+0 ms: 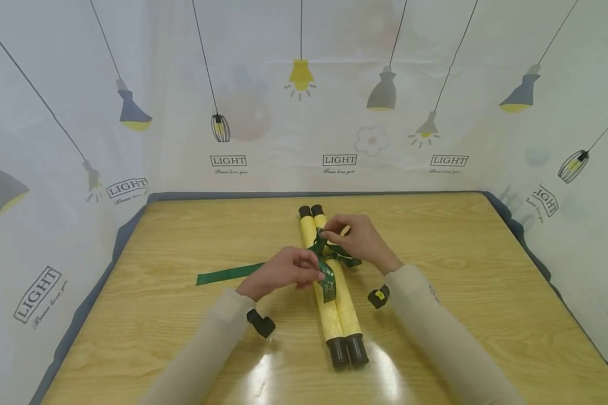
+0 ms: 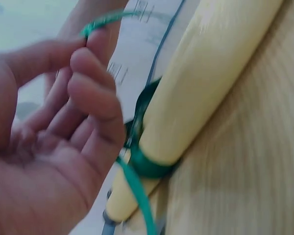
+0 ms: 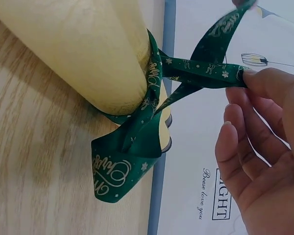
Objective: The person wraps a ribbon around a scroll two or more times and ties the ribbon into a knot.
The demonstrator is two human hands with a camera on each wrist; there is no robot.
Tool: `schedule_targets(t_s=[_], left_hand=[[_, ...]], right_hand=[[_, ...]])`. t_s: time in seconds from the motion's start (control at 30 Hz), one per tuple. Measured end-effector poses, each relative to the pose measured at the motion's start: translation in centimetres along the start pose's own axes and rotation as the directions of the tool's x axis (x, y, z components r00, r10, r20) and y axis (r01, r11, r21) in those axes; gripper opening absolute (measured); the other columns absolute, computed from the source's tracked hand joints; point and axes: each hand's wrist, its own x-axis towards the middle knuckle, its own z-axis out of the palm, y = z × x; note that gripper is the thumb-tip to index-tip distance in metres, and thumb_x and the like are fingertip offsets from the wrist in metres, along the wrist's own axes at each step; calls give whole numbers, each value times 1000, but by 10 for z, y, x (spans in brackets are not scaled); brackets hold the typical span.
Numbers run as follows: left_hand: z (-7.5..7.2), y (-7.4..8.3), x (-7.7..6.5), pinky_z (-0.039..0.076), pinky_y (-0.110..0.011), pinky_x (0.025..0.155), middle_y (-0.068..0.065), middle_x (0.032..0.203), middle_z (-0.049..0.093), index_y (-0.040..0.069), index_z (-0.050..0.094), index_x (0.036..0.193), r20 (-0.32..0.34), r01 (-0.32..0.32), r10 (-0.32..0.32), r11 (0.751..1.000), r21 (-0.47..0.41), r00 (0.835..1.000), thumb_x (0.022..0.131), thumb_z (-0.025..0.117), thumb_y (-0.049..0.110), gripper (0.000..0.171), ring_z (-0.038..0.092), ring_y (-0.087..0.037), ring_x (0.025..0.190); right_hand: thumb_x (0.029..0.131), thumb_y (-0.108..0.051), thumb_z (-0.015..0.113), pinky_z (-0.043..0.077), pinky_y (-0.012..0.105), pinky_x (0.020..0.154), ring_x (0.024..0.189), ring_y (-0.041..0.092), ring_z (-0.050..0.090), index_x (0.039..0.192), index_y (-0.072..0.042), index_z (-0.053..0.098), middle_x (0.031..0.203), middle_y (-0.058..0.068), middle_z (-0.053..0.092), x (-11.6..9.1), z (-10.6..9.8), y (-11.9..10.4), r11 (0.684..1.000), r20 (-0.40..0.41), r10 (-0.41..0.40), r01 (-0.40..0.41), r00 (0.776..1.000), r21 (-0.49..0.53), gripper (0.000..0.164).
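Observation:
Two yellow rods (image 1: pixel 327 316) with black end caps (image 1: pixel 338 351) lie side by side on the table. Around their middle runs a dark green ribbon (image 3: pixel 154 73) with pale printed lettering, crossed over on top. My right hand (image 1: pixel 360 239) pinches a raised strip of it between thumb and forefinger, its other fingers loosely bent in the right wrist view. My left hand (image 1: pixel 286 270) pinches another length of ribbon at the fingertips, and a short piece (image 1: pixel 329 287) hangs over the rods there. One plain green tail (image 1: pixel 228 274) stretches left, partly hidden behind the left hand.
The wood-grain table (image 1: pixel 157 337) is bordered by a grey-blue edge (image 1: pixel 314 195). White curtains (image 1: pixel 284 129) printed with lamps stand around its back and sides. A small black wrist device (image 1: pixel 260 323) sits at the left cuff, another (image 1: pixel 378 297) by the right.

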Motion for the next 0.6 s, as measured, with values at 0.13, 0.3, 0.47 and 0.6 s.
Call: schedule_targets(t_s=[0.13, 0.3, 0.47, 0.6], left_hand=[[15, -3, 11, 46, -32, 55, -18, 91, 73, 4, 67, 99, -126, 20, -28, 998, -62, 992, 91, 72, 29, 27, 58, -20, 62], [33, -5, 18, 50, -28, 57, -9, 95, 75, 6, 72, 103, -176, 35, -58, 991, -127, 983, 89, 73, 32, 30, 68, -22, 72], [33, -5, 13, 55, -45, 64, -5, 92, 75, 11, 78, 106, -36, 87, -86, 996, 18, 996, 89, 71, 39, 34, 70, -26, 77], [22, -2, 11, 55, -51, 67, -4, 88, 74, 9, 76, 104, -62, 88, -81, 990, 113, 995, 93, 66, 41, 36, 68, -28, 77]], right_hand=[[92, -29, 70, 52, 31, 68, 77, 12, 63, 93, -18, 73, 83, -9, 68, 1, 0, 1, 1000, 5, 7, -7, 1000, -3, 12], [92, -30, 70, 52, 31, 69, 77, 12, 63, 93, -18, 73, 83, -9, 68, 1, 0, 0, 1000, 6, 7, -7, 1000, -4, 12], [93, -30, 69, 52, 31, 69, 78, 12, 63, 94, -18, 72, 84, -9, 68, 1, 1, -1, 1000, 10, -7, 7, 1000, -4, 13], [92, -30, 70, 52, 31, 68, 78, 13, 64, 94, -18, 72, 83, -9, 68, 1, 0, 0, 1000, 11, -3, 3, 1000, -8, 12]])
